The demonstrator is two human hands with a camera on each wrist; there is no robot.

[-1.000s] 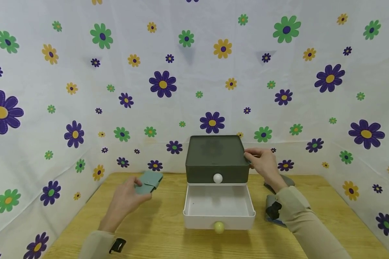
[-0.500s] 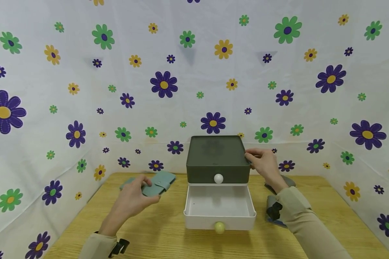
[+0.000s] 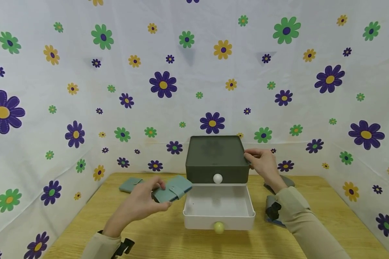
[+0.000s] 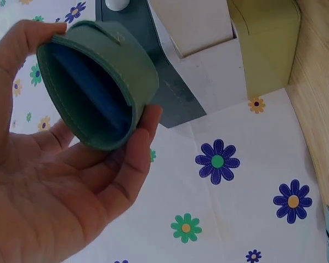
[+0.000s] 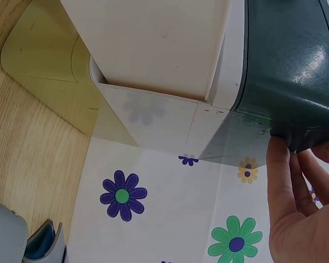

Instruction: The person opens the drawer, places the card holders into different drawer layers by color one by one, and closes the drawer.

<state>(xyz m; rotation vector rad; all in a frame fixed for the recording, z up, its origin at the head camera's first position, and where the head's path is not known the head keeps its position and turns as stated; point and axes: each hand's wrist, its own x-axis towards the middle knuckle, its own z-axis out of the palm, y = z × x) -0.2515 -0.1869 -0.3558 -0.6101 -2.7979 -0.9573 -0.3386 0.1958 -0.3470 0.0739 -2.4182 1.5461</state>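
Observation:
A green wallet point(image 3: 176, 187) with a snap strap is in my left hand point(image 3: 138, 203), pinched between thumb and fingers just left of the drawer unit point(image 3: 214, 153). Seen end-on in the left wrist view, the wallet point(image 4: 112, 60) bows apart and shows blue inside. The drawer unit has a dark green upper section with a white knob. Below it a white drawer point(image 3: 218, 222) with a yellow-green knob is pulled out. My right hand point(image 3: 265, 165) holds the right edge of the dark green top; in the right wrist view its fingers point(image 5: 282, 178) touch that edge.
Another green wallet point(image 3: 129, 184) lies on the table to the left. Two grey items, one dark grey point(image 3: 288, 181) and one blue-edged point(image 3: 270, 201), lie at the right, partly behind my right forearm. A flowered cloth point(image 3: 136, 118) hangs behind and at both sides.
My left hand has carried the green wallet rightward, up to the drawer unit, uncovering the other wallet on the table. The right hand and the drawers keep their places.

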